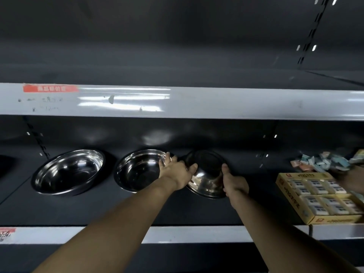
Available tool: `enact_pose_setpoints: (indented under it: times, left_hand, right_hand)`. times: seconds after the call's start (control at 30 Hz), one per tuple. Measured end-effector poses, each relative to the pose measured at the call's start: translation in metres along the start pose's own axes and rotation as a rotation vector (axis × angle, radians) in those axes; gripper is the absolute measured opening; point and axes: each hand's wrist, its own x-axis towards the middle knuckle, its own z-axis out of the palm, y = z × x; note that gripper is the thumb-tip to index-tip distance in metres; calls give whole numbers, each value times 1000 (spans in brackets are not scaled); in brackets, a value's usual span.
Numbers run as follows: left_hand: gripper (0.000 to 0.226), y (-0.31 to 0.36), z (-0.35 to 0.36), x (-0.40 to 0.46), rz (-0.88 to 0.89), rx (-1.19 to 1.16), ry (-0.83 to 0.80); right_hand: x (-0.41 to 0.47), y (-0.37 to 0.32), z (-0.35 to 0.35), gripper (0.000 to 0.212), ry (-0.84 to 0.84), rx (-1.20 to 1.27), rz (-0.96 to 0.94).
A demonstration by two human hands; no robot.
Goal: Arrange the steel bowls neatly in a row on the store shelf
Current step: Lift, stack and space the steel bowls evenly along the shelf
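On the dark shelf (177,211), a steel bowl (69,172) sits upright at the left, well apart from both hands. Just right of it stands a second steel bowl (137,170), also upright; the left hand (175,172) lies over its right rim, fingers spread toward it. That hand's thumb presses the left side of a third bowl (206,174), which is tilted, its base facing outward. The right hand (234,184) clamps the bowl's right edge, thumb raised along the side. Both forearms reach forward, nearly straight. Farther right, a yellow box (317,201) of small packets rests near the shelf's front edge.
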Motion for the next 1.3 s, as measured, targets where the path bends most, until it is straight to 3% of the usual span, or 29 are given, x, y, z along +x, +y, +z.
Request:
enact_pose_setpoints:
  times: [0.2, 0.47, 0.67, 0.97, 1.03, 1.17, 1.3]
  left_hand:
    - [71, 8, -6, -12, 52, -86, 26]
    - [68, 3, -28, -43, 112, -242, 131]
    - [63, -21, -45, -67, 96, -531, 130]
    - [57, -66, -58, -87, 54, -1047, 43]
    - [49, -75, -63, -89, 1, -1105, 55]
    - [60, -98, -73, -94, -74, -1254, 70]
    - [70, -122, -77, -100, -100, -1235, 102]
  right_hand:
    - [-12, 0, -15, 84, 163, 16, -112]
    - [-54, -5, -25, 56, 302, 192, -350]
    - [-93, -14, -18, 39, 262, 223, -442]
    - [-141, -23, 1, 49, 170, 333, -528]
    - [-149, -27, 7, 47, 133, 418, -499]
    - [-161, -39, 16, 34, 130, 528, -402]
    - [-170, -50, 23, 57, 106, 583, -316]
